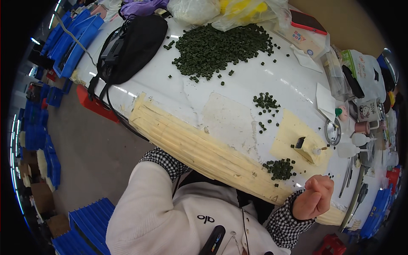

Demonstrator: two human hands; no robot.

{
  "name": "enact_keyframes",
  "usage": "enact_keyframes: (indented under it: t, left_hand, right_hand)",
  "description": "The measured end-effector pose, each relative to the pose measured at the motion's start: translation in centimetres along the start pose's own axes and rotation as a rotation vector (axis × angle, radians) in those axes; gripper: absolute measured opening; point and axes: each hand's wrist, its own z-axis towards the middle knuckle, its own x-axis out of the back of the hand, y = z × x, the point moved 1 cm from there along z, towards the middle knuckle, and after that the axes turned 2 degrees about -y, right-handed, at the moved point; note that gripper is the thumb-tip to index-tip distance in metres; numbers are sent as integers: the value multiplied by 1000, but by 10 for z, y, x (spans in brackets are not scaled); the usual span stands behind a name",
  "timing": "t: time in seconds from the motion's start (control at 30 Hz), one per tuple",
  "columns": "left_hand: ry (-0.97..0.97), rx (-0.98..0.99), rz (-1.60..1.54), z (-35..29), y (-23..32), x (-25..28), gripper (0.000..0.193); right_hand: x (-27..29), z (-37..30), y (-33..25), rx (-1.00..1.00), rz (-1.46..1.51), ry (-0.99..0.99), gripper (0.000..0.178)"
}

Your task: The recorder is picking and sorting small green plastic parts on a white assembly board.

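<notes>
My right hand (pixel 314 197) is curled into a fist-like grip at five o'clock, near the small dark-green ring-shaped pellets (pixel 280 168) on the white worktop (pixel 238 89); what it holds I cannot tell.

Black bag (pixel 131 49) with strap at the left end of the white table (pixel 238 85). Clear plastic bags (pixel 229 10) along the far edge. White mug (pixel 368 111), round metal tin (pixel 332 131) and squeeze bottles (pixel 355 144) toward the right end. Blue bins (pixel 74 40) stacked beyond the far-left corner.

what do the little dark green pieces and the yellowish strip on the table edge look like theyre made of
Dark green pieces: likely moulded plastic or rubber, matte, uniform small rings. Yellowish strip: probably layered masking-type tape, dull, with parallel seams and torn edges. The right hand is closed nearby.
</notes>
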Motion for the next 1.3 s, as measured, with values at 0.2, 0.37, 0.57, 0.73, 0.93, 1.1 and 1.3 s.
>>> enact_keyframes:
  t: [0.2,0.37,0.57,0.73,0.93,1.1,1.3]
  left_hand:
    - [-6,-10,16,1,8,0,29]
    - [-8,-16,26,0,11,-3,29]
    - [-23,-17,40,1,17,-1,30]
    - [-39,-21,49,1,20,-3,30]
    - [-94,-19,114,-5,11,5,30]
    - [-247,23,304,-26,-31,45,31]
    - [-483,245,654,-73,-86,166,32]
  right_hand:
    - [1,0,0,4,5,-18,31]
    - [1,1,0,11,12,-25,29]
    - [0,1,-1,-2,25,-14,30]
    - [1,1,0,5,22,-32,30]
    - [3,0,1,3,31,-30,29]
    - [-1,-1,-3,-1,76,14,28]
    - [2,-2,-6,16,83,16,28]
